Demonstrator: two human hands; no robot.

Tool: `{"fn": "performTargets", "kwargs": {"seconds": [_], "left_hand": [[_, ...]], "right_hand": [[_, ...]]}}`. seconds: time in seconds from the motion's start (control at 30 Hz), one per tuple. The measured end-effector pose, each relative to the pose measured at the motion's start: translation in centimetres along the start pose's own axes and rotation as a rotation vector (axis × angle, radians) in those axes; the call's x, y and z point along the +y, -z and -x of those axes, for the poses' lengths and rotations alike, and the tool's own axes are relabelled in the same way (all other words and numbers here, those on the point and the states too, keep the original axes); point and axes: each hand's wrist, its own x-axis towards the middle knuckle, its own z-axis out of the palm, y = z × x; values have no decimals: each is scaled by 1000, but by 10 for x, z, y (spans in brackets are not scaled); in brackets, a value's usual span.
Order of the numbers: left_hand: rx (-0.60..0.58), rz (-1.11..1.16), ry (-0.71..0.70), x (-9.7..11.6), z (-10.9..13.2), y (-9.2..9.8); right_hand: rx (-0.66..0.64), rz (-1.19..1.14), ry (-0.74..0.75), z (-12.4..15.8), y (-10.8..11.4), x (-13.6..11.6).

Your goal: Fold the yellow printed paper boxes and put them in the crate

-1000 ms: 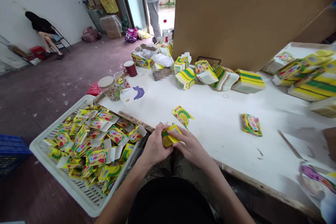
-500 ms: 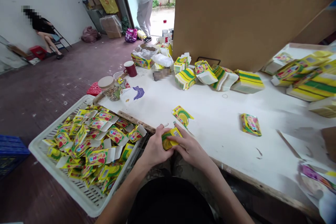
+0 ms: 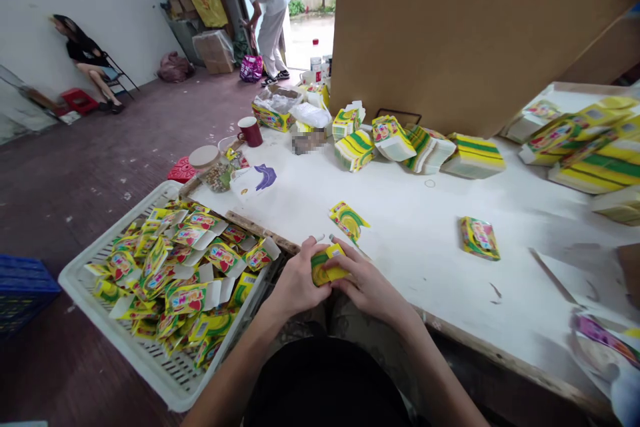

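Observation:
Between both hands, over the table's front edge, is a small yellow and green carton (image 3: 327, 267). My left hand (image 3: 297, 283) grips its left side, and my right hand (image 3: 364, 280) has its fingers closed on the right side. Just beyond them a flat yellow carton (image 3: 349, 220) lies on the white table (image 3: 400, 227). A filled-looking carton (image 3: 479, 237) rests further right. To the left, a white plastic basket (image 3: 117, 350) holds many cartons, several with white end flaps standing out.
Stacks of flat cartons (image 3: 473, 155) line the table's back, before a large brown cardboard panel (image 3: 450, 27). A maroon mug (image 3: 251, 132) and a lidded jar (image 3: 219, 177) stand at the left. A person (image 3: 265, 7) bends by the doorway; another person (image 3: 85, 57) sits by the wall.
The right-hand fingers have shifted slightly on the carton, which has turned a little in my hands. The person by the doorway has bent down towards a purple bag.

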Motion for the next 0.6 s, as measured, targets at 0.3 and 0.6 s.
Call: {"fn": "performTargets", "kwargs": {"seconds": [0.3,0.6], "left_hand": [[-56,9,-2,5,-3,7],[-31,49,108,-6,-2,-3]], "right_hand": [[38,-61,9,0,5,9],[206,-62,-20,0,-5,13]]}}
